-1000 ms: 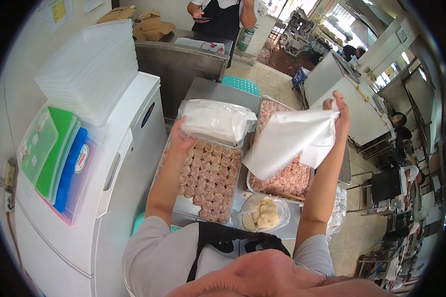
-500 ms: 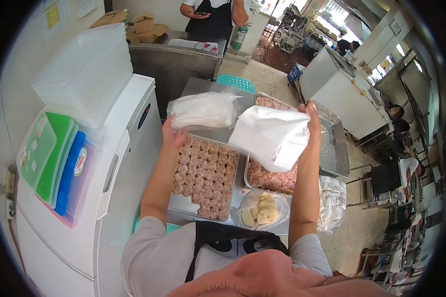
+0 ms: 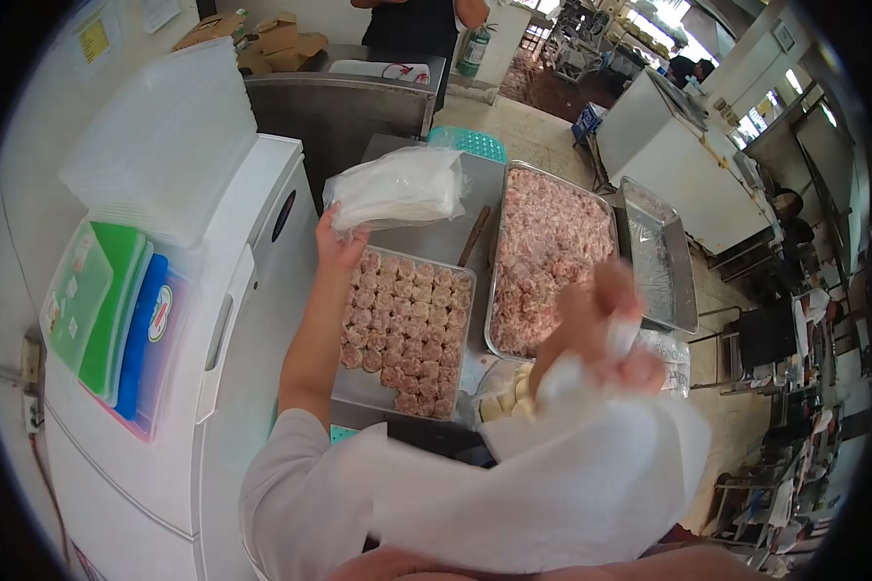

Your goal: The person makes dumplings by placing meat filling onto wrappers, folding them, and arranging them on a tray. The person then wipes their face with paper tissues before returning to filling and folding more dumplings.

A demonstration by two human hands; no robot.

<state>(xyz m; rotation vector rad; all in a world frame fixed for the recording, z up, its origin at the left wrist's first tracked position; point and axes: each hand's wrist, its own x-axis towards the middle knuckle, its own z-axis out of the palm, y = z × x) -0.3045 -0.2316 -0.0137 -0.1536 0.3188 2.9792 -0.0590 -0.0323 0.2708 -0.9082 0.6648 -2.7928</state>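
While the left hand (image 3: 344, 240) grips one plastic bag (image 3: 397, 189) just past one dumpling tray (image 3: 363, 390), the right hand (image 3: 601, 329), kinda blurry, has its fingers bunched around what looks like one white sheet (image 3: 552, 474).

The sheet (image 3: 552, 484) no longer hides the meat (image 3: 557, 218).

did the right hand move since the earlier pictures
Yes, toward the body: the right hand has gone from by the far right corner of the meat tray to its near right.
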